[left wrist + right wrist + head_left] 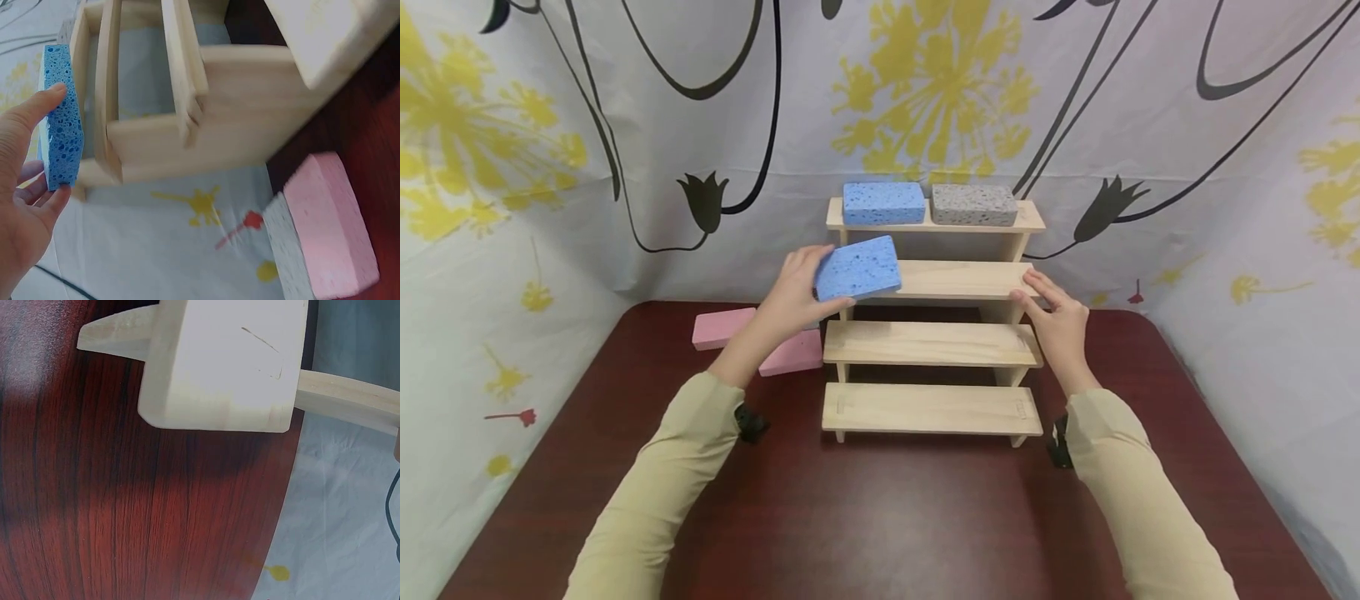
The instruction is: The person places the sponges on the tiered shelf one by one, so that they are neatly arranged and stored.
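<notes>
My left hand [797,287] holds a blue sponge [859,268] at its left end, in front of the second-highest step of a wooden tiered shelf [932,408]. In the left wrist view the thumb presses one side of that sponge [62,119] and fingers curl under its lower end. My right hand [1060,321] pinches the right end of the same step, thumb at the front edge and fingers on top. Another blue sponge [883,203] and a grey sponge [973,205] lie side by side on the top step.
Left of the shelf, pink sponges [793,352] lie on the dark red table [887,517]. A grey sponge [287,250] is beside a pink one [334,231] in the left wrist view. A patterned cloth [700,125] hangs behind the table and along its sides.
</notes>
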A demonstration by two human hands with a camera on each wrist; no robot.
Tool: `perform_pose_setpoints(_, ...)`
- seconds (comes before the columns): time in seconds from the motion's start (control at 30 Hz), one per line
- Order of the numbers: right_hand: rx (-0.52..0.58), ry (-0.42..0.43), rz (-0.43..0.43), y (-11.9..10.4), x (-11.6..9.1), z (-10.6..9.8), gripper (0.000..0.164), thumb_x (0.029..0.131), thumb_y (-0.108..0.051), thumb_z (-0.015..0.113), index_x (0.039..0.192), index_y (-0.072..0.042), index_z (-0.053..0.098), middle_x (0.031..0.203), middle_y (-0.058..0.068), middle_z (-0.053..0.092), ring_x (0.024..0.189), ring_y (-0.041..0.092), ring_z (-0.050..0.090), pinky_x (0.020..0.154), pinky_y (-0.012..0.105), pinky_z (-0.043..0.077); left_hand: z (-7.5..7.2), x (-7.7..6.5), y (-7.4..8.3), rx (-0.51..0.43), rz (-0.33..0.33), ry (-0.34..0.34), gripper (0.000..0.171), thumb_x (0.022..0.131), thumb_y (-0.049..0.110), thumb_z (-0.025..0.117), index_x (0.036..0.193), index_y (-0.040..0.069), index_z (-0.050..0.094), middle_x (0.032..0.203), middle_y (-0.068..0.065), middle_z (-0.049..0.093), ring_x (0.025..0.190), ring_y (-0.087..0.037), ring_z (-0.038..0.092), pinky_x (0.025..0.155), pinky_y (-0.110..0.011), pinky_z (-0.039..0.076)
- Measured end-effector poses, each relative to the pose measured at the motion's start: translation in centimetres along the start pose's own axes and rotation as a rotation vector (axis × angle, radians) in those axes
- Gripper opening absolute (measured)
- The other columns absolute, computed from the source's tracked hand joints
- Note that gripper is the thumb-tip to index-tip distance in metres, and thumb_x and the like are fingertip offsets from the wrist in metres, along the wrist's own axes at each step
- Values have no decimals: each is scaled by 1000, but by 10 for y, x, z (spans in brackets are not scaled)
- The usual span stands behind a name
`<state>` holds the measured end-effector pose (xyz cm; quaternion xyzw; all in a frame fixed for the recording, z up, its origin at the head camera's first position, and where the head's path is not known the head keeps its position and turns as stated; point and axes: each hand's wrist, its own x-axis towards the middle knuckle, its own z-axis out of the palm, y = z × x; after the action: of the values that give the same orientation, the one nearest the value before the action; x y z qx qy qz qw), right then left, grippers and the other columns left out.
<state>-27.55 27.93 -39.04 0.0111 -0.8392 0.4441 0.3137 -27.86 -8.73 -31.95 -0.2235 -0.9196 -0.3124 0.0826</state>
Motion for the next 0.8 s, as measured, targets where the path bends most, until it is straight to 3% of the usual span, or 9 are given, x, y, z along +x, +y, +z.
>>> perform_pose_setpoints(0.43,-24,18,-27,-1,-1,0,40,73,-29,74,109,-11,68,116,4,64,111,20,58,84,1,37,29,45,46,65,82,-183,73,84,46,60,140,8,33,144,-12,33,133,-28,29,108,-42,29)
perform_pose_setpoints(0.8,-24,19,-46,-2,0,-1,39,73,-27,74,108,-10,69,115,5,65,110,21,59,88,6,39,52,80,71,81,117,-309,70,86,46,57,140,8,33,145,-13,31,134,-28,27,111,-39,25)
